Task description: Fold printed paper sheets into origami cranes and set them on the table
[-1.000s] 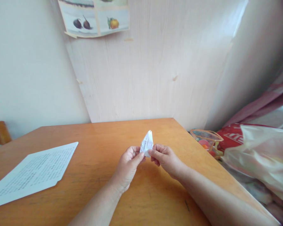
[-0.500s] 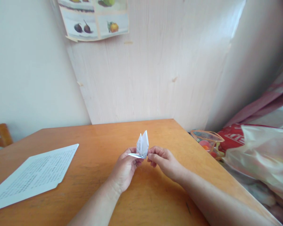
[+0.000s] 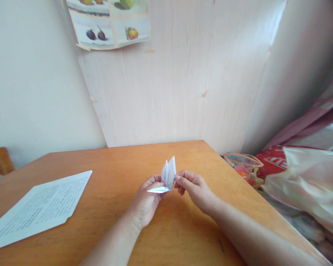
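A small folded paper figure [image 3: 170,175], white with printed marks, is held above the wooden table [image 3: 122,166]. Two pointed flaps stand up from it, and a third narrow point sticks out to the left. My left hand [image 3: 150,195] grips it from the left, thumb on top and the other fingers partly hidden behind the paper. On the other side, my right hand [image 3: 191,186] pinches its right edge between thumb and curled fingers.
Printed sheets [image 3: 41,207] lie on the table's left side. A wooden chair [image 3: 1,160] stands beyond the left edge. Plastic bags [image 3: 308,184] and a clear orange-trimmed bag [image 3: 242,166] sit past the right edge. A fruit picture [image 3: 111,26] hangs on the panel behind.
The folded paper has tilted slightly, its left point dipping and showing more of its surface. My right hand has risen a little along its right edge. Both hands keep their hold.
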A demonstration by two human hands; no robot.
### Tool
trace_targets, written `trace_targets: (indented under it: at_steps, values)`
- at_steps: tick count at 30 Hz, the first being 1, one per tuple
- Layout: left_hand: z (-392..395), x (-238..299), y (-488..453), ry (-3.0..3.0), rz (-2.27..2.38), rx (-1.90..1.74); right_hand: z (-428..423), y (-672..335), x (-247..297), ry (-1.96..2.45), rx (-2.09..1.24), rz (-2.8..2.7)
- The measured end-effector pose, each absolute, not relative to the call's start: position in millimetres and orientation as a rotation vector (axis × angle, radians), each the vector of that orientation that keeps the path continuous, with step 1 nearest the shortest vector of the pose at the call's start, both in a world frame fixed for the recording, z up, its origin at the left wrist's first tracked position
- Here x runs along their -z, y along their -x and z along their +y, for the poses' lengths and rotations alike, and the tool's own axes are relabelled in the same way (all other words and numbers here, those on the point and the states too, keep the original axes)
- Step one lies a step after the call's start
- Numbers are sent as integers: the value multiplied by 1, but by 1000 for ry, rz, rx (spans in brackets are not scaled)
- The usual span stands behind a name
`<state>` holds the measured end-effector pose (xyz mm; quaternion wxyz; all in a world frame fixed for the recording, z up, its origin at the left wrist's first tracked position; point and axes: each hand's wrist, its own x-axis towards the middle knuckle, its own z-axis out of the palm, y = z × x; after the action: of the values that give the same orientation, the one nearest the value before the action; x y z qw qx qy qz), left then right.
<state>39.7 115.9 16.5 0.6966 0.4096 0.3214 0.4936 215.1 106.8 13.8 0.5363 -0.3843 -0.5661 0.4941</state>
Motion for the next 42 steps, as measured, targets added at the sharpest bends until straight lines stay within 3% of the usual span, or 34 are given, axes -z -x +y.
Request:
trace_targets:
  at_steps: [11, 42]
  values:
    - [114, -17, -40, -1007, 824, -1087, 108, -216, -12, 870, -783, -1314]
    - [112, -20, -41, -919, 785, -1023, 104, -216, -26, 984, -1024, -1305]
